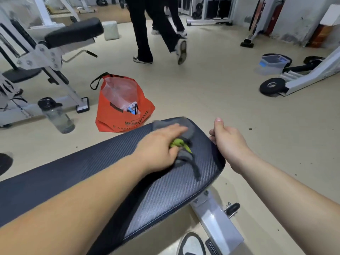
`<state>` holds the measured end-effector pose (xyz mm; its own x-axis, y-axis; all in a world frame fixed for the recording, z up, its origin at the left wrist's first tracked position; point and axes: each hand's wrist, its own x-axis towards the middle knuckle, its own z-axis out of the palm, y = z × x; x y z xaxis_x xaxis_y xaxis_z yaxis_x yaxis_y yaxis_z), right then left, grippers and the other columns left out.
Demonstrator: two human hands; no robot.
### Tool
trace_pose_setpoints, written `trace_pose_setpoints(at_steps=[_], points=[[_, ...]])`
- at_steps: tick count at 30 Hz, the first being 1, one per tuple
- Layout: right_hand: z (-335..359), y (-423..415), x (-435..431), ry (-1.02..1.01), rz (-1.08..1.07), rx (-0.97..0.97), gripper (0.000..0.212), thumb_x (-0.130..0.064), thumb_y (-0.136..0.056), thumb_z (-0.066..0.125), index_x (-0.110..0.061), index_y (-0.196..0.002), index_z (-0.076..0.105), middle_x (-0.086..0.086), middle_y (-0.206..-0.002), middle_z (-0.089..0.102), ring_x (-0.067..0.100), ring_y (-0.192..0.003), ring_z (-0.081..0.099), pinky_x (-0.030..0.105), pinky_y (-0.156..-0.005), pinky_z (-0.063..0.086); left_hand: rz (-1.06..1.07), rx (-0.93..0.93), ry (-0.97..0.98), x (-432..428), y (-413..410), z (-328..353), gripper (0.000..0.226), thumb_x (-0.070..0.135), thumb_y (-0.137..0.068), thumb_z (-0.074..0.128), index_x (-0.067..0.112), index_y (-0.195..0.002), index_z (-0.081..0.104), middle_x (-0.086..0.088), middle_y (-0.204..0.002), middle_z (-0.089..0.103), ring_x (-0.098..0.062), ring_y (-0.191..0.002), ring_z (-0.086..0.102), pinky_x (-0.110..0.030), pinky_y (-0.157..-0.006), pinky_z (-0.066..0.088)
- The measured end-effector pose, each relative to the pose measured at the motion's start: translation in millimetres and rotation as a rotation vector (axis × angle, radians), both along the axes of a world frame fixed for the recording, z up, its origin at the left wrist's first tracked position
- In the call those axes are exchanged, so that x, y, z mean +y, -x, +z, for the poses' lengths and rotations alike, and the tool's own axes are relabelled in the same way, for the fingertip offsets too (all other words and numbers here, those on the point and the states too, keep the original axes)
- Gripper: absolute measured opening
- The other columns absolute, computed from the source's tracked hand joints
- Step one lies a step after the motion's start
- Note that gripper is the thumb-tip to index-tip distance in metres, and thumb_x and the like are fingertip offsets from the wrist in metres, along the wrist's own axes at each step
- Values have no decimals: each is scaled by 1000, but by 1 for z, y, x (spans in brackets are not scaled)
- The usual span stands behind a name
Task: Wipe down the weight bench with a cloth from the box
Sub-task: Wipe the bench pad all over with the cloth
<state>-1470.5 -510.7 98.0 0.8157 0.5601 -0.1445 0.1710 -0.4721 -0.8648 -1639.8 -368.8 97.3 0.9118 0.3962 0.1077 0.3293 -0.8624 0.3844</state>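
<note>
The dark padded weight bench [165, 196] runs from lower left to its rounded far end at centre. A grey cloth with a green patch [185, 155] lies bunched on that end. My left hand [158, 148] presses down on the cloth, fingers stretched over it and blurred by motion. My right hand [228, 140] hangs just off the bench's right edge, fingers loosely curled, thumb up, holding nothing. A clear plastic box [272, 64] stands on the floor at far right.
An orange shopping bag [121, 107] and a water bottle [57, 116] stand on the floor left of the bench end. Another bench machine [55, 46] is at left. A person's legs [158, 32] walk ahead. Weight plates [272, 86] lie at right.
</note>
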Motion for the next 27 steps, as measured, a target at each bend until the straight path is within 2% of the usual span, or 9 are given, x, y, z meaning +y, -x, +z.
trace_pose_setpoints(at_steps=[3,7,9,12,15,17,23,25,27], points=[[1,2,2,20,22,-23,74,-56,-103,29,7,-93,67,22,-97,74,40,-96,67,47,-92,51,235,31,-137,-30,-10,-7,63,31,-94,54,30,-155,39,-2,-165,36,-21,-149,38,-37,-122,31],[0,2,2,36,59,-74,72,-56,-101,28,0,-78,67,14,-83,72,35,-84,64,45,-88,51,-293,20,-42,-43,12,5,64,35,-93,59,39,-154,39,9,-165,34,-8,-150,35,-26,-124,26],[1,2,1,35,61,-75,74,-57,-100,27,2,-80,66,15,-81,70,36,-84,63,45,-87,52,-378,73,0,-10,10,7,64,35,-92,60,38,-153,41,8,-165,36,-9,-149,37,-29,-123,28],[1,3,0,24,34,-58,73,-53,-104,29,8,-96,68,19,-98,74,38,-98,66,44,-93,50,84,63,-24,15,-3,0,62,31,-95,56,29,-155,40,-3,-164,37,-21,-150,37,-40,-121,32],[2,5,2,42,59,-98,67,-51,-105,27,-3,-69,57,12,-71,62,35,-78,57,40,-74,44,387,61,-98,-11,-24,1,57,29,-96,54,26,-152,42,-5,-161,41,-27,-144,43,-43,-115,37],[3,5,2,64,66,-122,66,-52,-104,26,-6,-64,53,7,-65,57,33,-73,54,40,-71,42,280,-20,-85,-36,-25,-1,59,31,-94,56,29,-152,43,-1,-162,40,-23,-146,41,-40,-118,35],[11,4,-2,21,34,-23,70,-51,-105,32,11,-107,65,26,-108,73,41,-102,67,47,-95,51,-132,-43,-91,-90,28,3,62,33,-87,56,36,-149,48,8,-159,45,-15,-144,46,-36,-118,38],[14,8,-4,33,62,-51,67,-49,-105,34,11,-97,63,22,-89,71,35,-84,62,43,-80,50,-163,-19,-137,-97,46,8,62,33,-86,55,37,-148,48,10,-157,48,-13,-140,50,-34,-115,43],[18,14,-7,55,103,-102,57,-46,-106,34,-2,-71,48,7,-66,48,27,-69,43,38,-62,33,-128,0,-75,-104,59,18,58,35,-89,55,42,-146,47,16,-153,51,-9,-137,52,-30,-112,45]])
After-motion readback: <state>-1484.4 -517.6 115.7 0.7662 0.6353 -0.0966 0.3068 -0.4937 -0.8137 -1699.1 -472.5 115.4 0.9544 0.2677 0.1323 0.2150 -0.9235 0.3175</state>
